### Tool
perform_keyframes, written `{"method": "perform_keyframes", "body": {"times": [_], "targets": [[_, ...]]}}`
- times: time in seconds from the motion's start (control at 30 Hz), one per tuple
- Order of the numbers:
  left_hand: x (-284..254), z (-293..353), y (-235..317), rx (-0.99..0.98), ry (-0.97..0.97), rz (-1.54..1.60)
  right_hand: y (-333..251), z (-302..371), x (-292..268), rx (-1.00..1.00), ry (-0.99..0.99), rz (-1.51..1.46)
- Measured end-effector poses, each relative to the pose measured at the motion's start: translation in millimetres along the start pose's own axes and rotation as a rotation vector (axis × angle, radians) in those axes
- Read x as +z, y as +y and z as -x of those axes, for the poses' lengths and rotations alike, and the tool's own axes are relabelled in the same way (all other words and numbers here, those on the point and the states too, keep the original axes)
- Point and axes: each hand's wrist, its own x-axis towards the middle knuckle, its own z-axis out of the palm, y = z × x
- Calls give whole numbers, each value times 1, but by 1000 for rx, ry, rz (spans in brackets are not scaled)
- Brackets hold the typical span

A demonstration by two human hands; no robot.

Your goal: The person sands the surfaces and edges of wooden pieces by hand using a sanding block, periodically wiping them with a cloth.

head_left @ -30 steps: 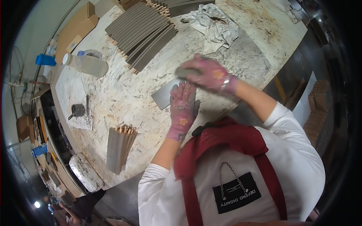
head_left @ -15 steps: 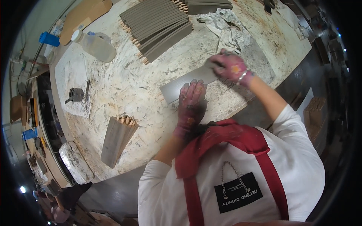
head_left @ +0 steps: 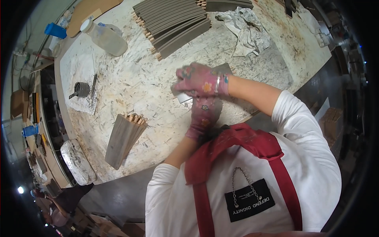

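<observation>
A flat grey board (head_left: 225, 69) lies on the worktable under both hands, and only its two ends show. My right hand (head_left: 200, 80), in a pink flowered glove, is over the board's left end with its fingers curled down. Whatever it may hold is hidden beneath it. My left hand (head_left: 206, 113), gloved the same way, rests at the board's near edge. The right hand covers its fingers. Beyond them is a large stack of grey-brown boards (head_left: 173, 23) with light wooden pegs along its side.
A smaller bundle of pegged boards (head_left: 122, 140) lies at the left. Farther off are a jug of pale liquid (head_left: 106, 39), a dark can (head_left: 81, 89) beside a thin stick, and a crumpled white cloth (head_left: 246, 33). A foil-wrapped block (head_left: 77, 161) sits at the table's left edge.
My right hand has swept left along the board from its right end to its left end, crossing over my left hand. The left hand stays near the same place.
</observation>
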Motion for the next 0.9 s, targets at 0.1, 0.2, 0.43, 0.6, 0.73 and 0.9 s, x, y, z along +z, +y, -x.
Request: {"method": "perform_keyframes", "body": {"times": [0.1, 0.2, 0.43, 0.6, 0.73, 0.9], "targets": [[-7, -4, 0, 118, 343, 99, 14, 0, -3, 107, 174, -27], [-14, -9, -3, 138, 382, 132, 15, 9, 12, 270, 446, -334], [-58, 2, -58, -94, 352, 109, 51, 54, 55, 513, 1049, -1082], [-71, 18, -68, -212, 391, 10, 77, 75, 19, 818, 1431, -1265], [-59, 7, -51, 2, 307, -16, 44, 61, 32, 542, 1044, -1040], [-75, 27, -60, 32, 481, -40, 88, 85, 48, 707, 1207, -1082]]}}
